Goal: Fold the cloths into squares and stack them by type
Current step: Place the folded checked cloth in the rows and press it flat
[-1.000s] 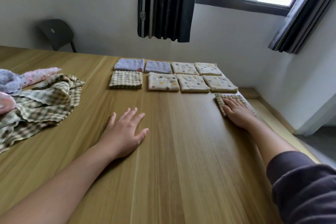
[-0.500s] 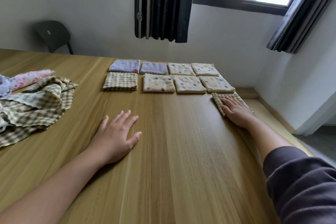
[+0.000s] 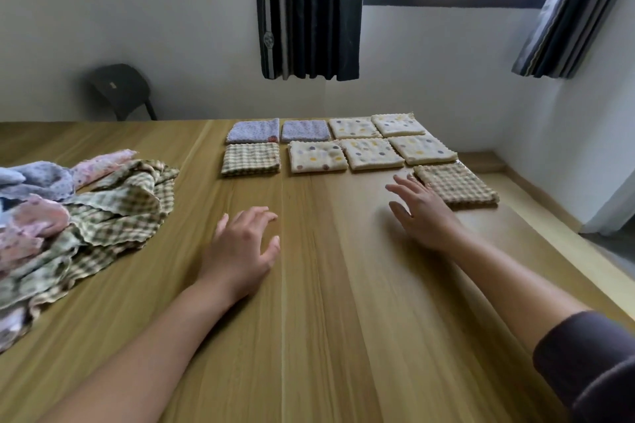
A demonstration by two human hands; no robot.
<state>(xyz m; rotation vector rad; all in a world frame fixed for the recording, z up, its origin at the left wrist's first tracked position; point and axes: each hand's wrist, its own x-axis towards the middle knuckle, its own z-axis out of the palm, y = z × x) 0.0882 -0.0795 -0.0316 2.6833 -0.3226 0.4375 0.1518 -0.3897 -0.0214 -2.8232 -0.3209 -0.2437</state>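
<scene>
The person's left hand (image 3: 240, 251) hangs low over the wooden table (image 3: 326, 336), fingers loosely curled and holding nothing. The right hand (image 3: 424, 211) is slack too, fingers spread and empty, just beside the left edge of a folded checked cloth (image 3: 458, 186) near the table's right edge; I cannot tell if the fingertips touch it. Beyond it, folded squares lie in two rows: five cream dotted squares (image 3: 371, 154) on the right, two lilac squares (image 3: 252, 130) at the back left, and another checked square (image 3: 250, 159) in front of those. Well apart, at the table's left side, sits a rumpled heap of unfolded cloths (image 3: 103, 213), checked, pink and lilac mixed together. A dark chair (image 3: 118, 89) stands against the wall
</scene>
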